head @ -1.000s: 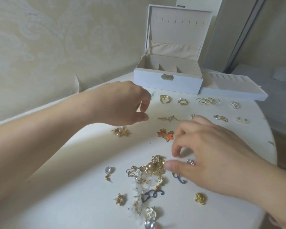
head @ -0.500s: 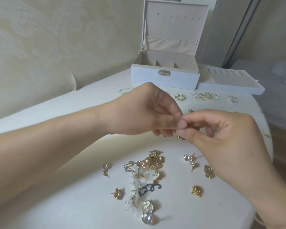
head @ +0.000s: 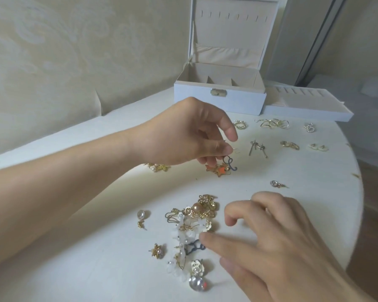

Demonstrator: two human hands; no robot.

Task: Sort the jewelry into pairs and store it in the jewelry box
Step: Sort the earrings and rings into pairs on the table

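While pinching the hook of a dark curled earring (head: 230,164) between thumb and forefinger, left hand (head: 190,136) held above the table (head: 314,171), remaining fingers loosely curled; earring dangling just below the fingertips, over the orange star pair (head: 216,169). Right hand (head: 277,243) low over the near pile (head: 196,216), fingers spread and half open, gripping nothing; thumb tip just beside a second dark curled earring (head: 194,247) at the pile's near side, contact too close to call. Forefinger bent above bare tabletop right of the pile.

Jewelry box (head: 219,99) at the far edge, lid upright, compartments open to view. Tray (head: 308,107) touching its right side. Sorted pairs laid out in rows in front of the box: gold hoops (head: 240,124), gold twists (head: 274,123), pearl cluster (head: 309,128), long knots (head: 258,148), small gold rings (head: 289,144), white flowers (head: 318,147). Gold-and-pearl pair (head: 157,167) partly hidden beneath the left wrist. Single crystal stud (head: 276,184) alone at right centre.

Loose pieces near the pile: crystal drop (head: 141,216) at left, gold flower (head: 157,250) below it, white rose (head: 196,267) and clear ball (head: 198,283) nearest.

Open tabletop between pile and rows, and along the curved right edge; left side bounded by the forearm.
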